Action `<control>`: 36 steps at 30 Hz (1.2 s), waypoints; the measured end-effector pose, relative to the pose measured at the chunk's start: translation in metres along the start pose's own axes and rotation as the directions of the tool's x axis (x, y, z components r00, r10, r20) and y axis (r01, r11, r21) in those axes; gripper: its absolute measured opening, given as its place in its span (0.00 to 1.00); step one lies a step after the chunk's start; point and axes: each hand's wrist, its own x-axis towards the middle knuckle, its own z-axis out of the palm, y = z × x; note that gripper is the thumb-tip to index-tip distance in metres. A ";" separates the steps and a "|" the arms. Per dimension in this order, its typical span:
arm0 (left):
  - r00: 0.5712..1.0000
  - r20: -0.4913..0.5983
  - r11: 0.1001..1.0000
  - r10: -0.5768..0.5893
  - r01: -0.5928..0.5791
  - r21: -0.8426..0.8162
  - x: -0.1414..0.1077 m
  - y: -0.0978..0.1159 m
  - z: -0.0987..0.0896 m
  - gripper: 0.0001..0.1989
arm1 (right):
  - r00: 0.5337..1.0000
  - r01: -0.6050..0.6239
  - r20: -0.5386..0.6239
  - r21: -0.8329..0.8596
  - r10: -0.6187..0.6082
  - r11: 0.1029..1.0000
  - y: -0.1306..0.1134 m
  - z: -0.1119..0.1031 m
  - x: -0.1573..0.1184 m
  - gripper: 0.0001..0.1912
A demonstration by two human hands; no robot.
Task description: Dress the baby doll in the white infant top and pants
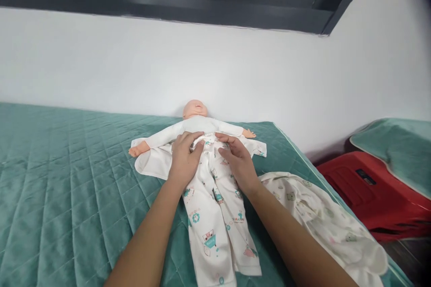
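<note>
A baby doll (195, 108) lies on its back with its head by the wall and its arms spread. Its upper body is white. Printed white trousers (208, 228) cover its legs, the leg ends lying flat toward me. Beneath its torso a white printed top (153, 163) is spread open, one sleeve at each side. My left hand (186, 154) rests at the left side of the trousers' waist, thumb and fingers apart. At the other side of the waist, my right hand (237, 159) lies with its fingers stretched out over the fabric. The fingertips' undersides are hidden.
A green quilted cover (84, 197) lies under everything. To the right, a crumpled white printed cloth (313, 206) sits near the cover's edge. Beyond that edge are a red plastic chair or stool (373, 188) and green fabric (400, 148). A white wall (117, 63) stands behind the doll.
</note>
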 end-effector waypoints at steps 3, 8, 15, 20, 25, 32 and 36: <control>1.000 -0.016 0.998 0.024 -0.023 0.059 -0.002 0.001 0.001 0.12 | 0.997 -0.082 0.011 0.161 0.081 0.984 0.001 -0.001 0.003 0.11; 1.000 -0.005 0.997 0.018 -0.018 0.073 -0.002 0.003 0.000 0.12 | 0.992 -0.124 0.043 0.314 0.116 0.941 0.000 -0.002 0.004 0.10; 1.000 -0.002 0.995 0.027 -0.026 0.095 -0.002 0.004 0.001 0.11 | 0.985 -0.173 0.054 0.360 0.165 0.917 -0.003 -0.005 0.006 0.14; 1.000 0.000 0.995 0.022 -0.021 0.093 -0.002 0.004 0.000 0.11 | 0.983 -0.184 0.079 0.377 0.166 0.908 -0.006 -0.007 0.007 0.09; 1.000 -0.001 0.997 0.025 -0.025 0.075 -0.002 0.003 0.000 0.11 | 0.983 -0.180 0.093 0.358 0.157 0.916 -0.007 -0.009 0.006 0.06; 1.000 0.000 0.997 0.023 -0.023 0.073 -0.002 0.003 0.000 0.11 | 0.992 -0.128 0.049 0.246 0.119 0.961 0.000 -0.009 0.007 0.12; 0.998 -0.001 0.993 0.065 -0.065 0.096 -0.002 0.001 0.000 0.11 | 0.999 -0.040 0.003 0.042 0.040 0.998 0.003 -0.006 0.010 0.09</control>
